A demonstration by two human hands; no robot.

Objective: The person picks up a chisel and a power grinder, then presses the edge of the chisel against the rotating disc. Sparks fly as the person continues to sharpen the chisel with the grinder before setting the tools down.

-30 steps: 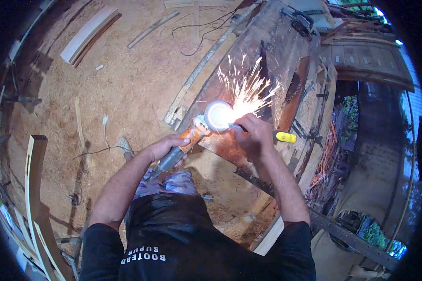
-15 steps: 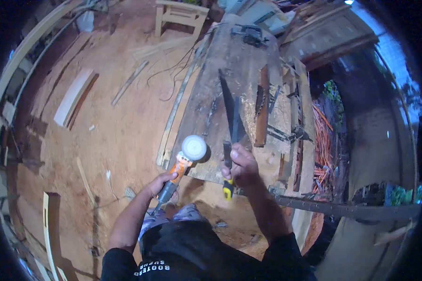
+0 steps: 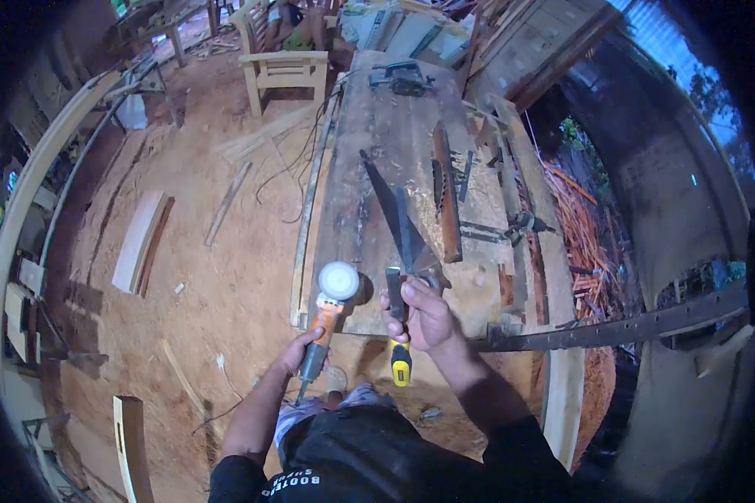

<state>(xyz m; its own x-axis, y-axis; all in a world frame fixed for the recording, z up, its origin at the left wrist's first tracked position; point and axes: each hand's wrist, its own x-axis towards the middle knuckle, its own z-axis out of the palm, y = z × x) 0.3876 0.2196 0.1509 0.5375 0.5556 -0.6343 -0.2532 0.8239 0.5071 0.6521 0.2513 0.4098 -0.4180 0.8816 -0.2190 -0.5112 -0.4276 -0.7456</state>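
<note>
Sawdust-brown earth makes up the floor [image 3: 201, 251], which fills the view from 7 to 11 o'clock. A pale plank [image 3: 138, 239] lies on it at 9 o'clock, and a dark cable [image 3: 281, 180] trails across it. A wooden chair [image 3: 281, 71] stands at 11 o'clock.

The long, worn wooden surface [image 3: 394, 142] runs from the centre up to 12 o'clock. A dark metal bar [image 3: 629, 323] juts from its near end toward 3 o'clock. On the surface lies a saw [image 3: 377, 189] with its blade pointing to 11 o'clock. A brown strip of wood [image 3: 446, 197] lies just beside it at its 3 o'clock, and a power tool [image 3: 403, 77] sits at the far end.

Both bare arms reach up from 6 o'clock. The left hand [image 3: 300, 348] has its grip clamped around the grey body of an orange grinder [image 3: 325, 318]. The grinder's pale disc [image 3: 339, 281] is held over the near edge of the surface.

The right hand [image 3: 421, 314], near the grinder at its 3 o'clock, has its grip wrapped tight on a chisel [image 3: 393, 289]. The blade stands up toward 12 o'clock, close beside the disc but apart from it. The yellow handle end sticks out below the fist toward 6 o'clock.
</note>
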